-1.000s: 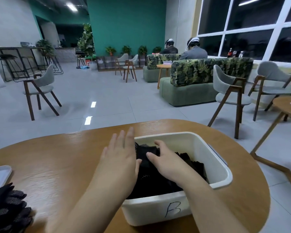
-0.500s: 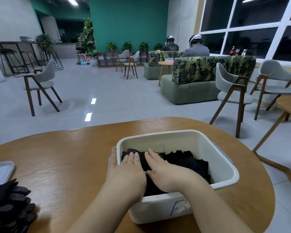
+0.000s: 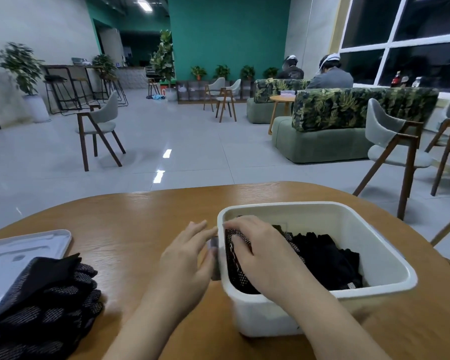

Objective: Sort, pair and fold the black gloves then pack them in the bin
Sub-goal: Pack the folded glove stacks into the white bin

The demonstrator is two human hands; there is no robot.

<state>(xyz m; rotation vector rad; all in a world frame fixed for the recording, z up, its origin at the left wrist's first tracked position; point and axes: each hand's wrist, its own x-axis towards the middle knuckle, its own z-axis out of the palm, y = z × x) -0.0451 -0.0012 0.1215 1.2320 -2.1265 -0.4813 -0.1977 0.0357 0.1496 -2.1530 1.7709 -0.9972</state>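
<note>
My right hand point(image 3: 260, 253) presses flat, fingers straight, on black gloves point(image 3: 320, 258) inside bin point(image 3: 390, 258) at 3 o'clock; left hand point(image 3: 187, 258) open against bin's outer wall; unpacked gloves point(image 3: 44, 302) at 8 o'clock

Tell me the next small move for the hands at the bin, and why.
Probably lift the right hand out of the white bin and reach to the loose black gloves stacked at the table's left. The right hand lies flat on the dotted gloves in the bin, seemingly seated, the left hand rests against the bin's outer wall, and that stack remains unpacked.
</note>
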